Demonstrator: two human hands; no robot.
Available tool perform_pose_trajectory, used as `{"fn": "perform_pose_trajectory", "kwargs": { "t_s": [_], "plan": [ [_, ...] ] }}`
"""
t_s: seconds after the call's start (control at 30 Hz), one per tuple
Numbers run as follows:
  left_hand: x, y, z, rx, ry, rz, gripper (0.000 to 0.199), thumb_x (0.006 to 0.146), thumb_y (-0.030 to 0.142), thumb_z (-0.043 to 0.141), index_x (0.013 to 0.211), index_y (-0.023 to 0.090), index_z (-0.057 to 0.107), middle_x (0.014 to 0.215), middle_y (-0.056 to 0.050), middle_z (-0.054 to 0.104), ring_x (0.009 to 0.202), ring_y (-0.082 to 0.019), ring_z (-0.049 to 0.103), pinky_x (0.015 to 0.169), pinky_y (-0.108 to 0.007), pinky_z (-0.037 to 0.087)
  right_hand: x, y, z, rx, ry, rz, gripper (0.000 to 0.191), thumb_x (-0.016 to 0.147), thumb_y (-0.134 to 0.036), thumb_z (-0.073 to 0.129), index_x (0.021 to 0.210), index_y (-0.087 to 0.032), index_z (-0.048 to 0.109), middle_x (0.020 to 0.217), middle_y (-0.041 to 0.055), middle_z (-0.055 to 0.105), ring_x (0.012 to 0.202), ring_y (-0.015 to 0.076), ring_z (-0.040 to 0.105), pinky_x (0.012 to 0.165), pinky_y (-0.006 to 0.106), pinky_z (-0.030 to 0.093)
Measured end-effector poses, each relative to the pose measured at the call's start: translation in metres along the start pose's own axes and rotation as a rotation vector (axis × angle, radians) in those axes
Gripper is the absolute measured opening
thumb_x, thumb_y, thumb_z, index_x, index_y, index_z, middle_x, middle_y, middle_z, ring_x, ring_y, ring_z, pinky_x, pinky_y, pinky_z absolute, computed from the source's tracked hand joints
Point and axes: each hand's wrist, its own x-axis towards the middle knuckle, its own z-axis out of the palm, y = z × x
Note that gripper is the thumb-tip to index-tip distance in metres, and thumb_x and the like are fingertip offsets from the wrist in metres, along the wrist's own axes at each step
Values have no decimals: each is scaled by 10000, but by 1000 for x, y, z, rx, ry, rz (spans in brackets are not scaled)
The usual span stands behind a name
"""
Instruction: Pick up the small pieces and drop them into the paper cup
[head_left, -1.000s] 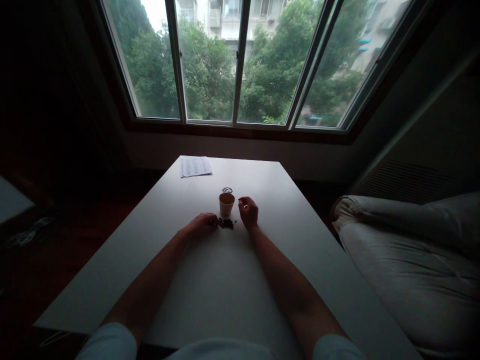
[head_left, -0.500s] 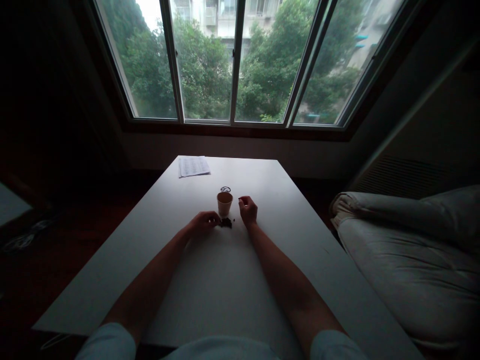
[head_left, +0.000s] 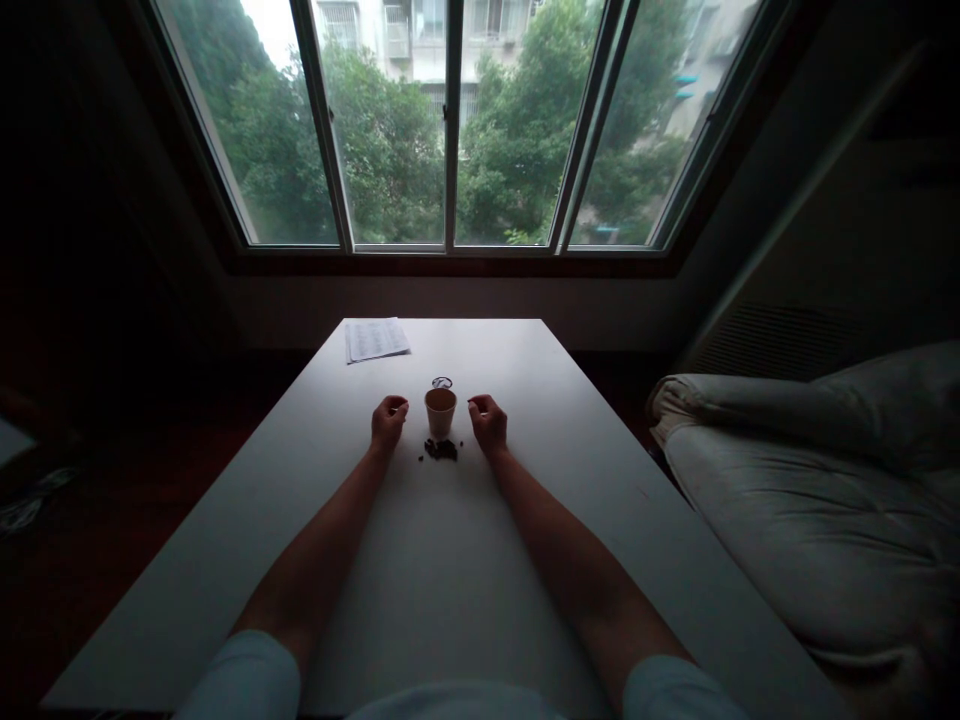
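A paper cup (head_left: 440, 418) stands upright on the white table, its mouth facing up; its contents cannot be made out. Just in front of it lies a small heap of dark pieces (head_left: 441, 450), with single pieces loose to either side. My left hand (head_left: 388, 424) is to the left of the cup, apart from it, thumb and fingers pinched together. On the other side my right hand (head_left: 490, 424) is closed in a similar pinch, also clear of the cup. Whatever either pinch holds is too small to tell. Behind the cup sits a small round dark-rimmed object (head_left: 442, 382).
Printed sheets of paper (head_left: 377, 341) lie at the far left corner of the white table (head_left: 450, 580). A padded, folded mattress-like piece (head_left: 795, 490) is beside the table on the right. Beyond the far edge is a window (head_left: 450, 150).
My left hand has lifted away from the dark pieces and moved up beside the cup's left side. The right hand stays nearly in place. The whole view has shifted slightly.
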Motion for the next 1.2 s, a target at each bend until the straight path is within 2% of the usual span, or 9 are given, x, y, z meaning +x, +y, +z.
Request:
{"fn": "perform_pose_trajectory", "kwargs": {
  "t_s": [0.13,0.23,0.33,0.47,0.63,0.77,0.97,1.2],
  "plan": [
    [-11,5,0,25,25,17,268,830,411,542,952,175,575,855,-38,619,651,-117,559,590,-238,481,1,-5,-7,-6,15,5,258,893,-369,468,936,-196,655,860,53,711,784,197,643,742,310,512],
    [-24,15,-2,124,51,98,189,867,354,522,976,202,543,871,-26,608,677,-120,561,616,-236,467,-2,-17,-9,7,42,-83,260,926,-339,437,984,-190,643,910,70,697,816,193,632,739,302,510],
    [-34,25,-2,183,23,174,146,888,295,480,996,212,534,873,-18,608,693,-125,552,648,-242,455,-9,-33,-9,18,67,-178,235,956,-318,426,1020,-191,613,982,86,674,852,190,616,757,303,509],
    [-41,33,-1,261,-38,230,139,869,217,458,974,211,550,847,-8,604,722,-138,543,701,-257,452,-18,-47,-5,-16,29,-225,200,982,-290,405,1021,-206,583,967,80,654,836,187,598,756,310,502],
    [-42,37,-2,321,-105,277,167,846,152,435,859,204,593,910,-38,628,862,-169,584,812,-288,464,-21,-53,-2,-22,18,-258,218,999,-284,390,1004,-207,594,985,86,637,885,199,583,772,319,497],
    [-41,35,-3,288,-100,302,187,841,126,437,849,198,610,918,-43,641,867,-170,591,833,-298,470,-21,-54,-1,-1,13,-275,207,1000,-282,414,997,-210,608,958,81,636,891,204,575,795,335,495],
    [-41,32,1,216,-47,320,201,858,139,469,913,189,656,918,-38,676,817,-162,602,793,-293,479,-22,-54,1,32,33,-384,186,985,-202,442,974,-216,627,959,69,649,938,211,574,838,362,495],
    [-41,32,2,203,15,313,200,899,267,556,1021,184,692,915,-37,698,607,-105,509,628,-242,443,-21,-55,-3,-20,4,-450,226,971,-183,455,1086,-224,645,1071,86,663,1057,231,578,931,404,493]
  ]
}}
